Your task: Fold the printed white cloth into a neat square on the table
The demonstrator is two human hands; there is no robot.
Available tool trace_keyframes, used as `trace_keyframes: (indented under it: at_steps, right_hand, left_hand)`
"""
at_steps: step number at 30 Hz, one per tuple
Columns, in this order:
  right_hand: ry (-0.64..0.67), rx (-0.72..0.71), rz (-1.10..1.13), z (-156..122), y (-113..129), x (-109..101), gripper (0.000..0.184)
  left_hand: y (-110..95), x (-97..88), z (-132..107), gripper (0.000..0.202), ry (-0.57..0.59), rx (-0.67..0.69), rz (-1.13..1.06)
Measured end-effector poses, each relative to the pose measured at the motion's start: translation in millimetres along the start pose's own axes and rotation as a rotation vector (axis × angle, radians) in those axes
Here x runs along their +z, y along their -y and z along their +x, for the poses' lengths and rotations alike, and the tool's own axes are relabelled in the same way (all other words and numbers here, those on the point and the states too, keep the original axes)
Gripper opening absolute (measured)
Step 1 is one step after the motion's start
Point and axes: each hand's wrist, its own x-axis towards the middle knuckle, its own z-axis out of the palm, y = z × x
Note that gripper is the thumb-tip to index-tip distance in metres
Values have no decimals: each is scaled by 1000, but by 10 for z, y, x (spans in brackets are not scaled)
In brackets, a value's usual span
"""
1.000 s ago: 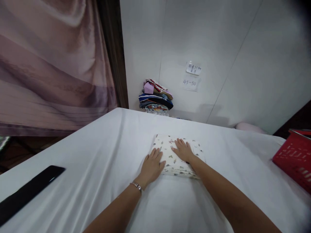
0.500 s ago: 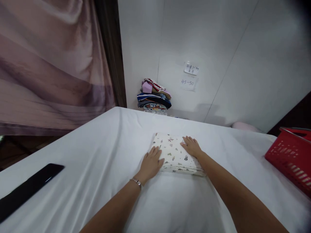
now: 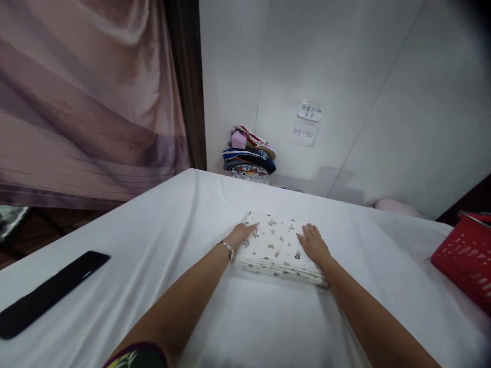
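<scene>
A folded white cloth point(image 3: 276, 244) with small printed motifs lies on the white-covered surface in front of me, its layered edge facing my side. At its left edge is my left hand point(image 3: 240, 235), wearing a silver bracelet; the thumb rests on top while the other fingers are mostly hidden at the side, seemingly closed round that edge. My right hand point(image 3: 314, 244) lies on the cloth's right side, fingers stretched out and somewhat apart, pointing away from me.
On the left lies a long black flat object point(image 3: 53, 291). A red plastic basket point(image 3: 464, 260) stands at the right edge. Folded clothes point(image 3: 250, 153) are stacked by the wall beyond the sheet point(image 3: 172, 225). Paper notes point(image 3: 305, 134) hang there, and a pinkish curtain point(image 3: 84, 112) hangs left.
My left hand has gone from lying flat on the cloth to its left edge, thumb on top. My right hand has shifted slightly toward the right edge. The view has moved a little.
</scene>
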Motion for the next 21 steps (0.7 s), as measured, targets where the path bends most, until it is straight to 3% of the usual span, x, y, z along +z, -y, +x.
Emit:
trace_keyframes:
  at_steps: [6,12,16,18,21]
  right_hand:
    - [25,22,12,-27,30,-29,52]
    - [152,142,-50,-78,285,-381,57]
    - [174,-9,-7,-267,615,-506,64]
    - [230,-98,53,-385,752,-476,67]
    - [281,-111,97,-498,839,-407,69]
  left_hand:
    - [42,100,-119,46,-100,52,129]
    - [58,108,-159,45,-114,59,185]
    - [61,126,-143,45,-112,56,183]
    - [64,137,-135,44,-110,52,168]
    - [66,120,-120,45,-92,45,125]
